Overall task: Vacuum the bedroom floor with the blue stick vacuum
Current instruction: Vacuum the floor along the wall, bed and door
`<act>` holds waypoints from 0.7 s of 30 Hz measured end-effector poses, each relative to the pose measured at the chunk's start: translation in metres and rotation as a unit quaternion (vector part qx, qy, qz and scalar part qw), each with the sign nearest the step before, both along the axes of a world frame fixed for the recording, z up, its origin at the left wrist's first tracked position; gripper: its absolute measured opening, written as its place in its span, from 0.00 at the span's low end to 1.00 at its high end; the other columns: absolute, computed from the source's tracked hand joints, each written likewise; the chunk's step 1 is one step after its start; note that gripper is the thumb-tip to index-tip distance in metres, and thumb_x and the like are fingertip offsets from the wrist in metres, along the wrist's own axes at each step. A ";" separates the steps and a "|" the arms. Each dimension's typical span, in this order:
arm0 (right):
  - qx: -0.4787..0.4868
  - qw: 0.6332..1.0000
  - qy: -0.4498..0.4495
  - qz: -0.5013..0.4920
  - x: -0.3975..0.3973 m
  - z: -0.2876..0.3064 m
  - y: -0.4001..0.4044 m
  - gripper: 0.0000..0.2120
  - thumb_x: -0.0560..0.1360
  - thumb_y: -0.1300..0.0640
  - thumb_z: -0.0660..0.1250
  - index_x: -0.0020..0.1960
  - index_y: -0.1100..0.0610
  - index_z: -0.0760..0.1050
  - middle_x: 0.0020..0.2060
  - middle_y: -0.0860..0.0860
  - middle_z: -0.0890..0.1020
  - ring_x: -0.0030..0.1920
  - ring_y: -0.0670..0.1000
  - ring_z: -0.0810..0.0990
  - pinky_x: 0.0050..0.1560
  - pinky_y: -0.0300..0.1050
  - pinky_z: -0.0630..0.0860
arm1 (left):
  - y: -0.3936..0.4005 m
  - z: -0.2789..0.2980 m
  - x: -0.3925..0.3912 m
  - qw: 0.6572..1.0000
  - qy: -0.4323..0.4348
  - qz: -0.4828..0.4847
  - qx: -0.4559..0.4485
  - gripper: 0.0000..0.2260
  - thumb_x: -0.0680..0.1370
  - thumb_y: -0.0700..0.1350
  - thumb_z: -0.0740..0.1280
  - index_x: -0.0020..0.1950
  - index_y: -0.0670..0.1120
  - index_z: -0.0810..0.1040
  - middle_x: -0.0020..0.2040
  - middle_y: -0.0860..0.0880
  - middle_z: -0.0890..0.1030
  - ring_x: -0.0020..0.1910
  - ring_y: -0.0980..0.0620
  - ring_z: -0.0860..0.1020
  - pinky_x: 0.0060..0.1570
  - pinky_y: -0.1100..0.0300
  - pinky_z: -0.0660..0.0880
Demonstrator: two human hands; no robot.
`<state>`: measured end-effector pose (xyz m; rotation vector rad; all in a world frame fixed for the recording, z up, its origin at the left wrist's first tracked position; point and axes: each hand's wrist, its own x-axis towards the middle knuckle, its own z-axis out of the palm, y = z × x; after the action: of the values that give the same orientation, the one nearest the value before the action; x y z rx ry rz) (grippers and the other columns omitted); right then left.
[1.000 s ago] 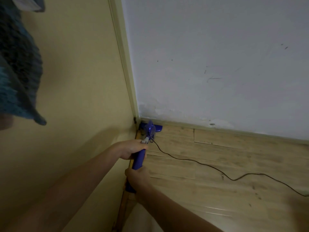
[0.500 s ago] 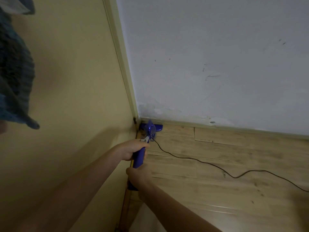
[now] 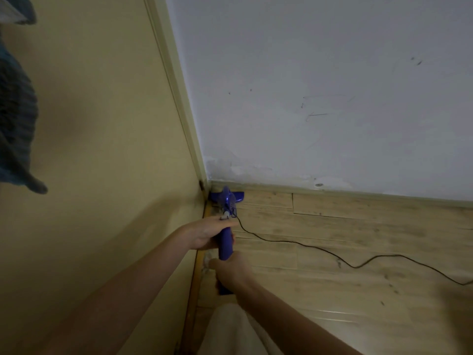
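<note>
Two grips on one handle: left hand (image 3: 208, 233) wrapped round the upper part of the blue vacuum (image 3: 225, 243), thumb along the top; right hand (image 3: 231, 271) curled round the lower end, nearer the body. Beyond the left grip, down the stick, the vacuum head (image 3: 226, 196) flat on the wooden floor (image 3: 358, 252), pushed into the corner, up against the skirting of the white wall (image 3: 320, 85) and beside the yellow door (image 3: 102, 124). Black cord (image 3: 307, 245) trailing from just past the left grip, across the floor to the right. Blue cloth (image 3: 15, 124) hanging at far left.
</note>
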<state>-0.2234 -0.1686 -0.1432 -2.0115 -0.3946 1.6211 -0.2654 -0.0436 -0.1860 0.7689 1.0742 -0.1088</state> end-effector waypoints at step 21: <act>0.081 0.989 0.092 -0.081 0.020 0.020 -0.006 0.16 0.82 0.45 0.57 0.66 0.51 0.66 0.41 0.52 0.75 0.34 0.47 0.74 0.30 0.38 0.72 | 0.003 0.011 0.021 0.999 0.017 0.021 0.031 0.09 0.79 0.46 0.66 0.46 0.41 0.72 0.36 0.42 0.76 0.31 0.47 0.79 0.32 0.57 0.78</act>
<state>-0.2035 -0.1744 -0.1232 -1.7118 -0.2784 1.6023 -0.2447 -0.0409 -0.1747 0.8009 1.1306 -0.0533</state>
